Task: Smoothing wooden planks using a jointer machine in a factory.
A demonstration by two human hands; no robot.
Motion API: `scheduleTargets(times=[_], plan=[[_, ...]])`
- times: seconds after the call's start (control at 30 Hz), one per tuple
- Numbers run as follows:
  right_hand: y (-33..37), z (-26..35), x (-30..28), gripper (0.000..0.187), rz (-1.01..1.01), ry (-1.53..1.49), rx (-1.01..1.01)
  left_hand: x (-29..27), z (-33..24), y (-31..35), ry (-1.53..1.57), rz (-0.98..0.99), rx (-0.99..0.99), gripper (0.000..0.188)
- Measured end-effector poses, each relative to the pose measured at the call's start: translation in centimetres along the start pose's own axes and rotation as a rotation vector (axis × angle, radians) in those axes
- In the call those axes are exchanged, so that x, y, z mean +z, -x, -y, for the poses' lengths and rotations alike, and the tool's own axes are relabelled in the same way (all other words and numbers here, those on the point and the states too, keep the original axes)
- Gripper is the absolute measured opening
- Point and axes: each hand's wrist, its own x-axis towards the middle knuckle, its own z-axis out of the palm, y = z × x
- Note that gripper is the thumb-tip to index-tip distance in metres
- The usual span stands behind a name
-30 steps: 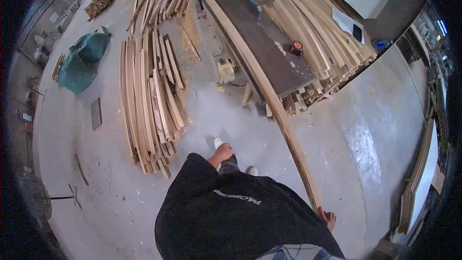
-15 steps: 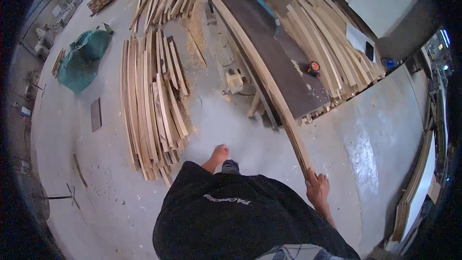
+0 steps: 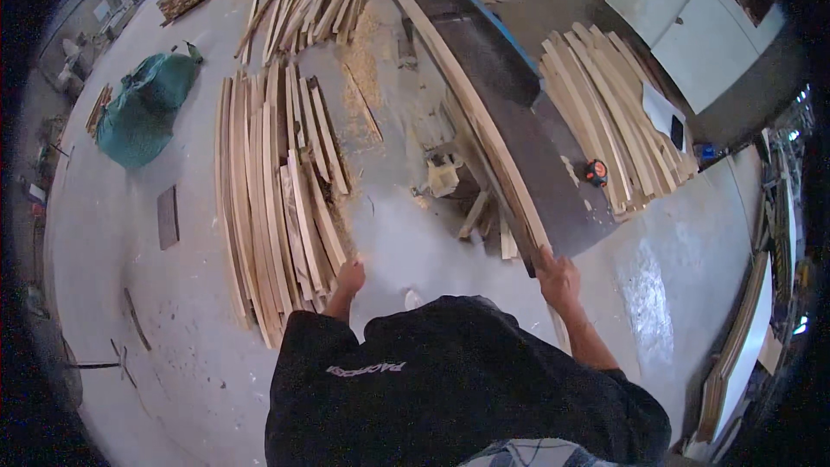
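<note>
A long pale wooden strip (image 3: 484, 131) lies along the left edge of a dark workbench (image 3: 558, 143). My right hand (image 3: 558, 284) is closed around its near part, and a short length shows past the hand toward my body. My left hand (image 3: 350, 277) hangs low with curled fingers beside the near ends of a floor stack of wooden strips (image 3: 268, 199). Nothing shows in that hand, and it seems apart from the stack. An orange-and-black tape measure (image 3: 596, 173) sits on the bench.
Another stack of strips (image 3: 605, 112) stands right of the bench, with a white sheet (image 3: 660, 108) and dark phone (image 3: 677, 132) on it. Beneath the bench is a yellowish machine part (image 3: 443, 175). A green sack (image 3: 147, 112) lies at left; panels (image 3: 735, 355) lean at right.
My right hand has moved slightly forward along with the strip, its near end now closer to the bench. My left hand has swung left toward the floor stack. The view has shifted.
</note>
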Motion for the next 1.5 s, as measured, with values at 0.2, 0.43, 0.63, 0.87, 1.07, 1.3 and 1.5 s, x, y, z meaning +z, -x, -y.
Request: scheduleTargets(times=[0.2, 0.43, 0.63, 0.87, 1.07, 1.3, 1.5], plan=[[-10.2, 2.3, 2.2, 0.054, 0.036, 0.091, 0.053, 0.7, 6.6, 1.3, 0.334, 0.079, -0.174, 0.026], [-22.5, 4.4, 5.2, 0.053, 0.053, 0.084, 0.037, -1.4, 7.6, 3.8, 0.487, 0.069, -0.463, 0.025], [-36.0, 6.3, 8.4, 0.051, -0.109, 0.009, -0.161, -0.6, 7.8, -4.0, 0.551, 0.092, -0.621, 0.026], [-55.7, 9.7, 12.3, 0.051, -0.044, 0.022, -0.113, -2.1, 2.9, -18.5, 0.272, 0.219, -0.276, 0.039], [-73.5, 13.3, 16.4, 0.047, 0.001, 0.07, -0.064, -6.4, -7.6, -32.5, 0.485, 0.145, -0.405, 0.041], [-92.1, 16.6, 20.7, 0.046, -0.082, 0.005, -0.131, -7.7, -11.5, -39.1, 0.67, 0.069, -0.425, 0.039], [-102.5, 19.4, 20.9, 0.041, 0.106, -0.189, -0.075, -8.3, -9.4, -33.8, 0.489, 0.108, -0.516, 0.038]])
